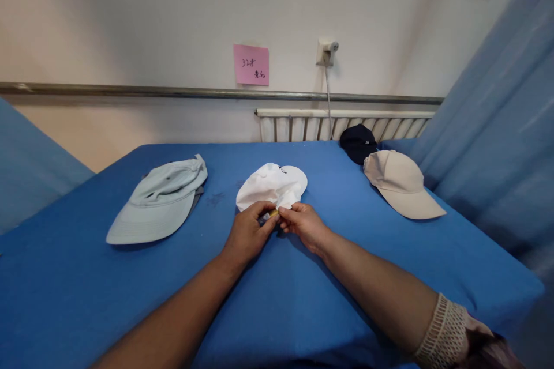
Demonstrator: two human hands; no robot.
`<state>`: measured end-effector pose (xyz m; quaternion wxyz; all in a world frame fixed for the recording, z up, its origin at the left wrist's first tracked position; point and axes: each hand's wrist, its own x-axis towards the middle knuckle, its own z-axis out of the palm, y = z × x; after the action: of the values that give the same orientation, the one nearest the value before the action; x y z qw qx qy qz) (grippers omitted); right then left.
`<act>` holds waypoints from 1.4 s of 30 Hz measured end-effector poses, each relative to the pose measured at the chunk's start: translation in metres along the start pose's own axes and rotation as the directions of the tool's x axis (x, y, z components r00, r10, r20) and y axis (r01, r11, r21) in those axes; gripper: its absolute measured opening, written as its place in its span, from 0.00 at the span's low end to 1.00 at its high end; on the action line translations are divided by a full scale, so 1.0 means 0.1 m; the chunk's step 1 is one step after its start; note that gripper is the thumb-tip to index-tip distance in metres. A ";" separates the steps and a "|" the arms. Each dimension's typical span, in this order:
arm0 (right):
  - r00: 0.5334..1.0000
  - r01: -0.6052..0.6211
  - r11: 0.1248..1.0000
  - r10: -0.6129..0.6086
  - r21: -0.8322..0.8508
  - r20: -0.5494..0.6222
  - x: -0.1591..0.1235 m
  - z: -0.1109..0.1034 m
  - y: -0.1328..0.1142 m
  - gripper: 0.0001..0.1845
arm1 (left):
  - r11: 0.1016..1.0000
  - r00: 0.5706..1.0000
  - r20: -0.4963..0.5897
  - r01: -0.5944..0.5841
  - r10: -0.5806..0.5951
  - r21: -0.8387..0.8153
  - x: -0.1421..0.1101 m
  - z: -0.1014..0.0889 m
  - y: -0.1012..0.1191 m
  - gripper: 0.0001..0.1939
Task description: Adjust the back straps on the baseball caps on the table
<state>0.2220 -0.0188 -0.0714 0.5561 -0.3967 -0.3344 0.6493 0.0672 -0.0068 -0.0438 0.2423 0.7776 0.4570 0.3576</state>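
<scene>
From where I sit, the bench [281, 305] under its blue cover is the biggest thing before me, with a blue curtain [489, 121] on the right. Largest of the caps is the pale cap [151, 216] at left; the beige cap [400, 176] lies at right, just in front of the dark cap [357, 141]. The white cap [259, 187] is mid-bench, its brim pointing away to the right. I judge it light, with a soft, creasing crown, a stiffer brim and little to break; its near edge looks the place to take hold. My left hand [249, 232] and right hand [306, 227] meet there, each grip a narrow pinch on that edge. Smallest is a yellow piece [273, 213] between the fingertips; they hide too much to tell whether it belongs to the cap. I see no container.
</scene>
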 end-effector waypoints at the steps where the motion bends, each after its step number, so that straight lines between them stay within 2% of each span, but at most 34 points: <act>1: 1.000 -0.006 1.000 0.007 0.006 -0.016 0.00 0.00 -0.01 0.20 | 1.000 1.000 -0.011 0.000 -0.001 -0.024 0.00 -0.01 -0.01 0.15; 4: 0.996 -0.072 0.997 0.071 -0.015 -0.061 0.01 -0.04 -0.05 0.13 | 0.997 0.991 -0.124 0.031 -0.039 -0.064 0.01 -0.09 -0.05 0.18; 7: 0.977 -0.209 0.974 0.205 -0.087 -0.055 0.02 -0.09 -0.11 0.05 | 0.995 0.953 -0.286 0.090 -0.096 -0.035 0.07 -0.23 -0.11 0.17; 9: 0.965 -0.263 0.958 0.261 -0.116 -0.032 0.02 -0.12 -0.14 0.02 | 0.991 0.935 -0.334 0.133 -0.121 0.011 0.12 -0.31 -0.18 0.17; 12: 0.970 -0.244 0.963 0.244 -0.115 -0.010 0.02 -0.15 -0.15 0.02 | 0.980 0.941 -0.310 0.173 -0.135 0.099 0.19 -0.37 -0.31 0.20; 14: 0.976 -0.219 0.969 0.220 -0.117 -0.007 0.02 -0.15 -0.16 0.03 | 0.977 0.955 -0.274 0.159 -0.115 0.143 0.22 -0.35 -0.39 0.21; 18: 0.977 -0.209 0.958 0.212 -0.194 -0.007 0.01 -0.15 -0.23 0.04 | 0.979 0.970 -0.235 0.098 -0.054 0.180 0.25 -0.29 -0.48 0.15; 20: 0.964 -0.255 0.907 0.263 -0.336 -0.022 0.01 -0.18 -0.29 0.05 | 0.978 0.970 -0.238 0.089 -0.042 0.188 0.26 -0.28 -0.49 0.12; 22: 0.951 -0.282 0.784 0.304 -0.553 -0.054 0.02 -0.24 -0.35 0.11 | 0.977 0.970 -0.239 0.093 -0.046 0.190 0.26 -0.30 -0.47 0.12; 25: 0.977 -0.200 0.595 0.182 -0.778 -0.112 0.03 -0.35 -0.43 0.17 | 0.976 0.969 -0.240 0.107 -0.060 0.188 0.25 -0.32 -0.41 0.12; 27: 0.991 -0.102 0.548 -0.016 -0.830 -0.133 0.03 -0.39 -0.45 0.16 | 0.981 0.969 -0.243 0.092 -0.049 0.168 0.23 -0.31 -0.35 0.12; 29: 0.962 0.031 0.509 -0.250 -0.860 -0.113 0.03 -0.39 -0.42 0.12 | 0.991 0.973 -0.230 0.047 -0.017 0.122 0.20 -0.29 -0.27 0.11; 31: 0.906 0.148 0.439 -0.419 -0.886 -0.056 0.02 -0.34 -0.36 0.11 | 0.998 0.981 -0.192 -0.005 0.017 0.062 0.16 -0.25 -0.20 0.11; 34: 0.889 0.177 0.391 -0.456 -0.903 -0.024 0.01 -0.26 -0.26 0.13 | 0.999 0.991 -0.129 -0.042 0.041 -0.003 0.11 -0.19 -0.11 0.11; 37: 0.872 0.201 0.394 -0.489 -0.897 -0.019 -0.02 -0.20 -0.25 0.14 | 0.999 0.992 -0.124 -0.039 0.035 -0.029 0.09 -0.16 -0.09 0.10; 42: 0.774 0.374 0.360 -0.629 -0.855 0.074 -0.13 -0.17 -0.34 0.17 | 0.999 0.990 -0.143 -0.021 0.014 -0.047 0.09 -0.17 -0.11 0.10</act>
<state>0.2535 -0.0267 -0.0475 0.5094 -0.5707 -0.6276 0.1450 0.0518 0.0073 -0.0377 0.2243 0.7479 0.4576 0.4254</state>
